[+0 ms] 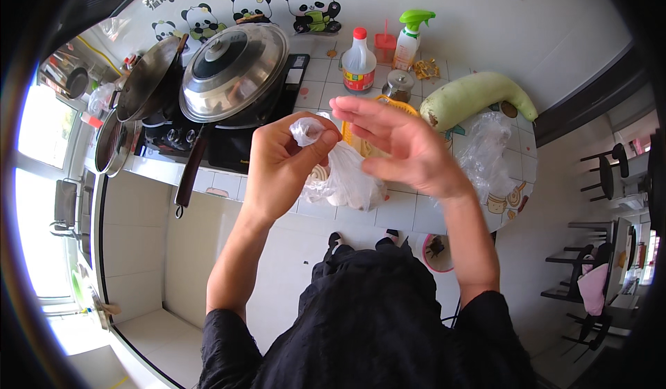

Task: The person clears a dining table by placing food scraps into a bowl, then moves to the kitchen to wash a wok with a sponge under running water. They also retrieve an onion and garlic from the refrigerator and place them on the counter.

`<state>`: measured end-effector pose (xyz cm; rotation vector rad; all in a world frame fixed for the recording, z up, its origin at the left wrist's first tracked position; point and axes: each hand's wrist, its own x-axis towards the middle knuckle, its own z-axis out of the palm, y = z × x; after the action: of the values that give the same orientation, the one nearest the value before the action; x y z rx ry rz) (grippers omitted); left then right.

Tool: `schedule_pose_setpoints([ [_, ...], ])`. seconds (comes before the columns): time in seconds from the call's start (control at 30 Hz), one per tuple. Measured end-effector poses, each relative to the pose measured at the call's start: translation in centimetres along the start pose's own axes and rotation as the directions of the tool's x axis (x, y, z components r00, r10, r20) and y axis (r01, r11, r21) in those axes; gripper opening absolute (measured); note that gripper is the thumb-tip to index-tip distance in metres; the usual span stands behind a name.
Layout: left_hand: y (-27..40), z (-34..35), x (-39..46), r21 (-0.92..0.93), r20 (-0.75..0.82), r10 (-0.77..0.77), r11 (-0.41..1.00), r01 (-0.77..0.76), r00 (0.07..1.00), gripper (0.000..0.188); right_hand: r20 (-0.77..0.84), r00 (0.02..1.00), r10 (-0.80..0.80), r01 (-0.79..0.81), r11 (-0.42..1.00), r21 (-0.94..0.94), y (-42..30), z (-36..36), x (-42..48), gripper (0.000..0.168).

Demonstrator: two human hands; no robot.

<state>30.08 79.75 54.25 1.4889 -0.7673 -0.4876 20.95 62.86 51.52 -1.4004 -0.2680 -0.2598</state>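
My left hand [289, 165] grips the bunched neck of a thin white plastic bag [348, 175] between thumb and fingers. The bag hangs down over the counter's front part with pale contents, which I cannot name for certain; a pale spiral-shaped piece [318, 174] shows at its left side. Held up just right of the bag's neck, my right hand [400, 144] has nothing in it, its thumb apart from the extended fingers. Behind that hand is a yellow plastic basket [398, 102], mostly hidden.
On the tiled counter [400, 212], a lidded wok [237, 71] sits at left, its long handle [192, 173] jutting past the front edge. A red-capped bottle [359, 63], spray bottle [407, 45] and glass jar [398, 85] stand behind. A large pale-green gourd [468, 95] and crumpled clear bag [486, 155] lie right.
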Motion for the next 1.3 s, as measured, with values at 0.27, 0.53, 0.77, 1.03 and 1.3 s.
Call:
schedule_pose_setpoints([
  [0.27,3.1,-0.3,0.1,0.258,-0.051,0.223,0.945,-0.203,0.974,0.014,-0.497,0.867,-0.032,0.113,0.985,0.134,4.9,1.6,-0.1,0.026],
  [0.53,3.4,0.0,1.3,0.676,0.499,0.61,0.171,-0.717,0.616,0.029,-0.199,0.978,-0.063,-0.053,0.845,-0.533,3.8,2.7,0.3,0.06],
  [0.77,0.1,0.6,1.9,0.16,0.002,0.581,0.803,-0.574,0.814,0.068,-0.372,0.896,0.24,-0.291,0.953,-0.085,2.9,1.1,-0.4,0.04],
  [1.03,-12.3,0.0,1.4,0.066,0.276,0.056,0.995,-0.077,0.96,0.027,0.17,0.985,-0.031,0.082,0.95,-0.301,3.2,-0.6,-0.8,0.011],
  [1.3,-11.5,-1.1,1.1,-0.424,0.452,-0.23,0.795,0.434,0.862,0.054,-0.123,0.966,-0.227,-0.032,0.369,-0.929,7.0,0.4,-0.5,0.049],
])
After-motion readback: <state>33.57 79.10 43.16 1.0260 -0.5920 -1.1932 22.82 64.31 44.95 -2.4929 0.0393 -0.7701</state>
